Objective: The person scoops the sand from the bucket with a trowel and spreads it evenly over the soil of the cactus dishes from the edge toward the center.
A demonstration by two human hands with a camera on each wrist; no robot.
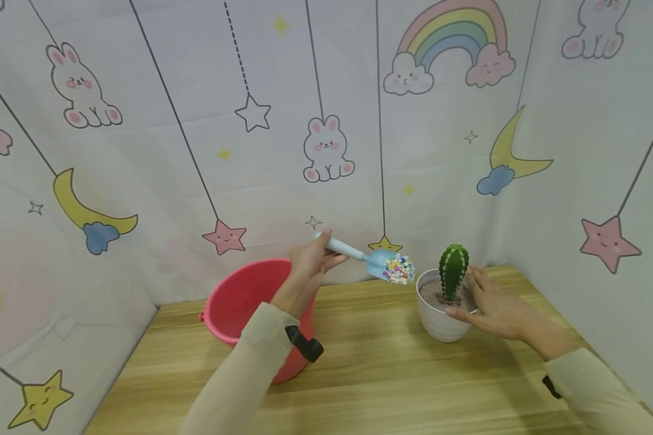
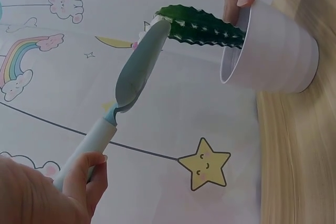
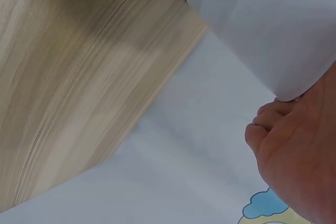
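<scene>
My left hand (image 1: 309, 264) grips the white handle of a small garden trowel (image 1: 347, 248), held above the table. Its pale blue scoop carries a heap of small multicoloured beads or pebbles (image 1: 400, 269). The scoop's tip is just left of a green cactus (image 1: 453, 270), which stands upright in a white flowerpot (image 1: 442, 323) with brownish fill. At the pot's right side, my right hand (image 1: 499, 309) holds the rim, thumb at the front and fingers farther back. In the left wrist view, the scoop's underside (image 2: 137, 69) shows and hides the heap.
A pink-red bucket (image 1: 223, 326) stands on the wooden table (image 1: 381, 374) at the left, partly behind my left forearm; its bottom inside is hidden. A white cloth (image 1: 272, 181) printed with rabbits, stars and moons hangs behind the table and along its sides.
</scene>
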